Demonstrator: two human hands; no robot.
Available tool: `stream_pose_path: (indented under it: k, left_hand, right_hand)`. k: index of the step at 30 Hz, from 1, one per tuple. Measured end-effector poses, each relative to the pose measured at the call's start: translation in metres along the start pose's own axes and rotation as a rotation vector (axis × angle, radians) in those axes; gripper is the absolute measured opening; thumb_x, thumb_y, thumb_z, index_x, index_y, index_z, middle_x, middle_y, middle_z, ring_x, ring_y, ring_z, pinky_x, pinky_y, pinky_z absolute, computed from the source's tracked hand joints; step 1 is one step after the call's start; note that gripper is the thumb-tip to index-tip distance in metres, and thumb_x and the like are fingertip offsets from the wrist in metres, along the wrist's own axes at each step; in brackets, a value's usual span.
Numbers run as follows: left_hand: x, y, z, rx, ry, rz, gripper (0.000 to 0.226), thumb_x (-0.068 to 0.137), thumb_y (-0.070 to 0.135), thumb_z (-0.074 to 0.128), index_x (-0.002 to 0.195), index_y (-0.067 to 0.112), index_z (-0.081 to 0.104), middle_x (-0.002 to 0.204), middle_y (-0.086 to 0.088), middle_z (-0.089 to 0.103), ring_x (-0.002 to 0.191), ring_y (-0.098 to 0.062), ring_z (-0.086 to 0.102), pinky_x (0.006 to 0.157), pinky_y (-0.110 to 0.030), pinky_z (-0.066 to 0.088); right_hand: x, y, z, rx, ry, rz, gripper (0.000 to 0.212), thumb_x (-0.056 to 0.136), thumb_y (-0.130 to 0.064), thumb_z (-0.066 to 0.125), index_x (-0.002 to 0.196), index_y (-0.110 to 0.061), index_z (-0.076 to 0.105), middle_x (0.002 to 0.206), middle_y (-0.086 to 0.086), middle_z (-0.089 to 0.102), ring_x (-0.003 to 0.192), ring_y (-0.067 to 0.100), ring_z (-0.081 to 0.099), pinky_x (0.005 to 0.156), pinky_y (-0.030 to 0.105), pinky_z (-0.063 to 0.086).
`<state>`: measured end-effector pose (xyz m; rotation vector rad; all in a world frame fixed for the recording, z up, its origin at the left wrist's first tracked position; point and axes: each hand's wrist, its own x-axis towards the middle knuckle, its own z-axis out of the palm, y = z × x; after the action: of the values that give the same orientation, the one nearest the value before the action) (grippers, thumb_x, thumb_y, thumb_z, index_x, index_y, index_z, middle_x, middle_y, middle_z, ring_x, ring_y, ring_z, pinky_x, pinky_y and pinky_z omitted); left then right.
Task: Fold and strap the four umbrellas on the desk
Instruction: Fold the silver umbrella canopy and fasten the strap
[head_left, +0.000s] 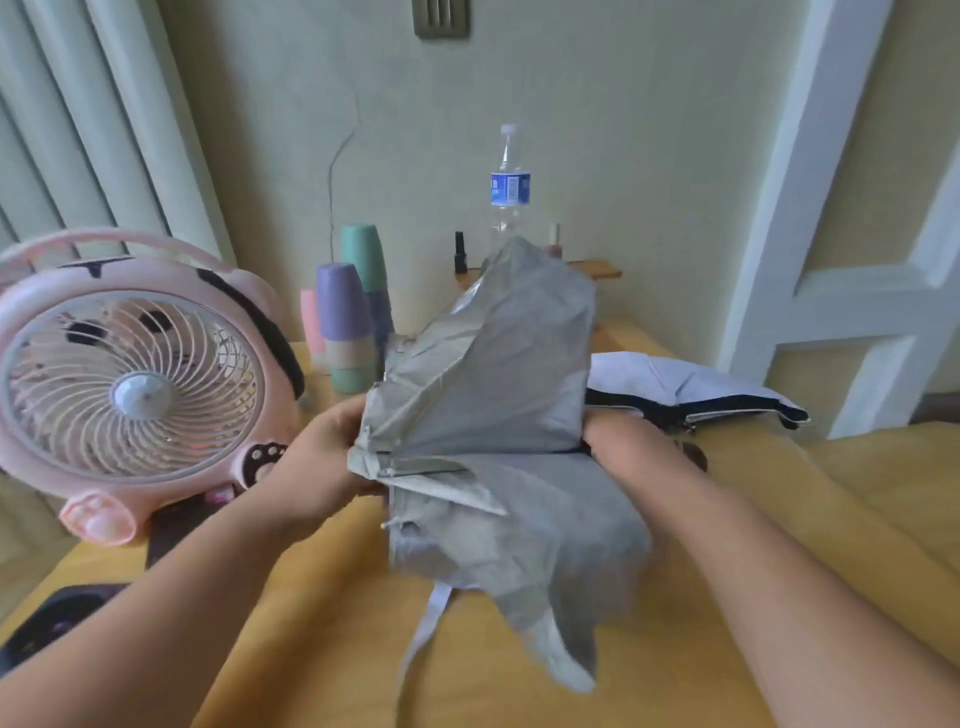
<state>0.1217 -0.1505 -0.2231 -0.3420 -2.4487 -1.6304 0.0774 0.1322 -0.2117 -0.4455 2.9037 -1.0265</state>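
Observation:
A grey folding umbrella (498, 415) is held above the yellow desk (322, 623), its loose canopy flaring up and hanging down. My left hand (317, 467) grips its left end by the rib tips. My right hand (618, 441) holds its right end, the fingers hidden under the fabric. A pale strap (421, 639) dangles from the canopy toward the desk. A second umbrella (696, 389), white outside and black inside, lies unfolded on the desk behind my right hand.
A pink desk fan (135, 384) stands at the left. Stacked pastel cups (348, 322) and a water bottle (509, 187) sit at the back by the wall. A dark object (52, 623) lies at the desk's near left. A white door frame (810, 208) rises at the right.

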Motion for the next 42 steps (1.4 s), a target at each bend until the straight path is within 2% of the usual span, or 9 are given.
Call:
stream_pose_path:
  k: [5,8,12,18,23,28,31,36,42]
  left_hand:
    - [-0.011,-0.022,0.008,0.349,0.246,-0.244,0.038,0.072,0.032,0.078,0.106,0.028,0.063,0.097,0.011,0.071,0.08,-0.002,0.068,0.071,-0.025,0.055]
    - [-0.021,-0.017,0.008,0.444,0.367,-0.234,0.053,0.076,0.043,0.082,0.116,0.03,0.048,0.109,0.009,0.06,0.093,-0.012,0.063,0.082,-0.036,0.052]
    - [-0.043,0.008,0.019,0.612,0.33,-0.221,0.046,0.073,0.048,0.078,0.095,0.022,0.048,0.086,0.009,0.057,0.077,-0.014,0.057,0.067,-0.035,0.045]
    - [-0.072,0.019,0.019,0.763,-0.05,0.061,0.043,0.072,0.048,0.073,0.058,0.023,0.04,0.065,0.02,0.054,0.055,-0.01,0.044,0.047,-0.023,0.03]
    - [-0.081,0.031,0.005,0.657,-0.238,0.325,0.024,0.068,0.023,0.058,0.062,0.029,0.035,0.057,0.008,0.043,0.051,-0.007,0.037,0.046,-0.015,0.025]
    - [-0.075,0.016,0.019,0.436,-0.206,0.516,0.035,0.072,0.009,0.064,0.1,0.029,0.063,0.106,0.012,0.064,0.099,-0.012,0.064,0.08,-0.031,0.053]
    - [-0.068,-0.005,0.035,0.767,-0.257,0.446,0.054,0.092,0.049,0.059,0.144,0.04,0.046,0.158,0.015,0.037,0.15,-0.009,0.03,0.124,-0.037,0.023]
    - [-0.036,-0.034,0.036,0.927,-0.305,-0.036,0.091,0.074,0.092,0.004,0.157,0.053,0.006,0.169,0.019,-0.006,0.154,-0.005,-0.018,0.124,-0.055,-0.011]
    - [-0.041,-0.015,0.057,0.99,-0.151,-0.059,0.092,0.079,0.091,-0.003,0.159,0.046,0.012,0.17,0.011,0.003,0.157,-0.014,-0.007,0.125,-0.057,-0.004]
  right_hand:
    - [0.0,0.018,0.014,-0.199,-0.129,-0.11,0.01,0.094,-0.031,0.061,0.103,-0.034,0.058,0.115,-0.005,0.063,0.093,0.016,0.059,0.079,0.033,0.051]
    - [0.001,0.021,0.006,-0.092,-0.177,-0.205,0.059,0.086,-0.032,0.074,0.139,-0.037,0.049,0.142,-0.019,0.051,0.126,0.006,0.052,0.106,0.028,0.044]
    - [-0.012,0.018,-0.01,0.0,-0.208,-0.347,0.063,0.072,-0.035,0.088,0.121,-0.044,0.05,0.117,-0.041,0.055,0.108,-0.025,0.051,0.091,0.003,0.037]
    - [0.006,-0.015,-0.008,0.141,0.448,-0.056,0.056,0.074,-0.07,0.071,0.087,-0.018,0.056,0.078,-0.002,0.057,0.071,0.015,0.054,0.062,0.032,0.041]
    - [0.044,-0.054,0.01,0.215,0.248,-0.059,0.038,0.088,-0.046,0.074,0.079,-0.012,0.059,0.077,0.008,0.071,0.068,0.018,0.07,0.069,0.039,0.058]
    - [0.067,-0.032,0.064,-0.074,-0.062,-0.163,0.047,0.097,-0.052,0.059,0.137,-0.027,0.058,0.136,-0.008,0.058,0.126,0.015,0.054,0.104,0.032,0.042]
    - [0.065,-0.011,0.072,-0.245,0.118,-0.254,0.056,0.098,-0.052,0.055,0.145,-0.022,0.051,0.147,-0.002,0.05,0.139,0.02,0.042,0.114,0.039,0.036]
    - [0.023,-0.001,0.038,-0.207,0.419,-0.293,0.022,0.092,-0.039,0.067,0.101,-0.018,0.066,0.101,-0.004,0.063,0.1,0.02,0.057,0.087,0.039,0.051]
    - [-0.039,-0.001,0.02,-0.025,-0.13,-0.094,0.016,0.088,-0.039,0.074,0.093,-0.028,0.065,0.067,-0.003,0.072,0.064,0.018,0.069,0.073,0.04,0.057]
